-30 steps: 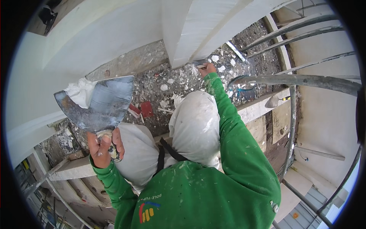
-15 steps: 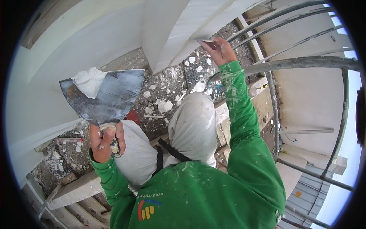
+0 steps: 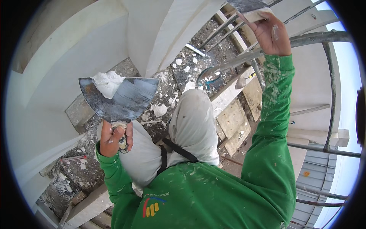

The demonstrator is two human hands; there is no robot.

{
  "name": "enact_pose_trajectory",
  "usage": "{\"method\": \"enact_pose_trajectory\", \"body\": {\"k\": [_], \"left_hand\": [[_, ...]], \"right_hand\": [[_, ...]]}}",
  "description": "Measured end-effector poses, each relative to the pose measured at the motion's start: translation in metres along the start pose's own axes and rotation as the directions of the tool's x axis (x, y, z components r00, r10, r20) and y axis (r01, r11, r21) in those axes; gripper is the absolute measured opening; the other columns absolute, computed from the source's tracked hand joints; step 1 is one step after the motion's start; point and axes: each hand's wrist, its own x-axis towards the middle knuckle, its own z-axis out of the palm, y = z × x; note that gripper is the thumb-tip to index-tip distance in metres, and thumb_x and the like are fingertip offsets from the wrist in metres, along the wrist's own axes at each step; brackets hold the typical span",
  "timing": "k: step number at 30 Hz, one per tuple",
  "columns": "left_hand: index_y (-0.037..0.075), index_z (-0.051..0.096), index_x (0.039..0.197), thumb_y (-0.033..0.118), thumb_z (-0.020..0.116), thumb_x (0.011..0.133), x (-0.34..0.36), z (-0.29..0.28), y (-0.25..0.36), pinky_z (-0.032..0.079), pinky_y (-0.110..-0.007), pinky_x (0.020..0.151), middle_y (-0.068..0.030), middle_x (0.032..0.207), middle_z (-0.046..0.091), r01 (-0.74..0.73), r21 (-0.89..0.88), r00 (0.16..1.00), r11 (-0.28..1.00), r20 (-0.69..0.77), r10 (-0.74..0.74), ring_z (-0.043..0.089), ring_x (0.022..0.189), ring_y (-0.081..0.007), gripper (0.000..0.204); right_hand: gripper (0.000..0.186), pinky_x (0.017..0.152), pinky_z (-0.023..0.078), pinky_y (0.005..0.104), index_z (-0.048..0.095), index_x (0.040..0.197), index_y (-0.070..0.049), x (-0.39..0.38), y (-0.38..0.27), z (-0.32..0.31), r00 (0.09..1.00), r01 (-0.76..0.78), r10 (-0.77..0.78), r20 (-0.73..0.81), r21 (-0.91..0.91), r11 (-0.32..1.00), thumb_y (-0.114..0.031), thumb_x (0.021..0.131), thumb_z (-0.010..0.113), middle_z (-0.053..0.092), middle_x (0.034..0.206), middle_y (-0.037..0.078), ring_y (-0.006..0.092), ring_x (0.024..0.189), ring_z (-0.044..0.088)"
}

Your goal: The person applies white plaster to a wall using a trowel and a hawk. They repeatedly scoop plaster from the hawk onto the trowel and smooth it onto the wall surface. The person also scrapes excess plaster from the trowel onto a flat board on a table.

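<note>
The wide knife is standing at left of centre, blade up, in front of the person's trousers. The left hand is gripping its handle, fingers closed around it. White paste is sitting in one lump at the blade's top edge, toward the left corner; the rest of the blade is showing only a thin smear. The knife is serving as the carrier — no tub or bucket can be made out.

The right hand is holding a second blade by its pale back edge, near the upper rim of the view. Whether that blade is touching anything cannot be told.

Progress, as judged: the column is showing smooth white faces, while a tan strip is running along one face, possibly uncoated. The lump is suggesting that material is left for use; how much surface is finished is unclear.

Further out, white scraps are littering the floor, and a trowel is lying on a ledge — beyond it, metal pipes are crossing.
</note>
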Motion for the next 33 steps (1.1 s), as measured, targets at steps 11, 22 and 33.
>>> {"method": "enact_pose_trajectory", "body": {"k": [11,22,33], "left_hand": [[-0.004,0.020,0.143,0.022,0.055,0.095,0.018,0.040,0.003,0.038,-0.026,0.035,-0.0156,0.075,0.052,0.342,-0.360,0.915,0.868,0.336,-0.222,0.047,0.046,-0.0152,0.065],[-0.009,0.032,0.127,0.021,0.058,0.091,0.009,0.037,0.024,0.038,-0.027,0.033,-0.0149,0.070,0.051,0.078,0.172,0.985,0.982,-0.165,-0.049,0.048,0.042,-0.0173,0.053],[0.008,0.026,0.134,0.017,0.046,0.097,-0.022,0.048,0.007,0.041,-0.026,0.027,-0.0106,0.075,0.039,0.110,0.209,0.852,0.972,-0.523,0.016,0.043,0.043,-0.0157,0.043]], "right_hand": [[0.057,0.103,0.040,0.0399,0.041,0.129,0.006,-0.184,0.126,0.109,0.887,0.446,-0.293,0.358,-0.492,0.748,0.018,0.073,0.047,0.044,0.133,0.025,0.0361,0.125,0.045],[0.034,0.063,0.047,0.0313,0.063,0.090,0.004,-0.110,0.264,-0.129,0.877,-0.226,0.036,-0.479,-0.347,0.910,-0.030,0.086,0.067,0.065,0.071,0.015,0.0201,0.064,0.063],[0.016,0.076,0.048,0.0499,0.067,0.081,-0.001,-0.046,0.524,-0.213,0.936,-0.327,-0.007,-0.352,-0.876,0.355,-0.015,0.078,0.059,0.060,0.084,0.022,0.0411,0.080,0.059]]}}
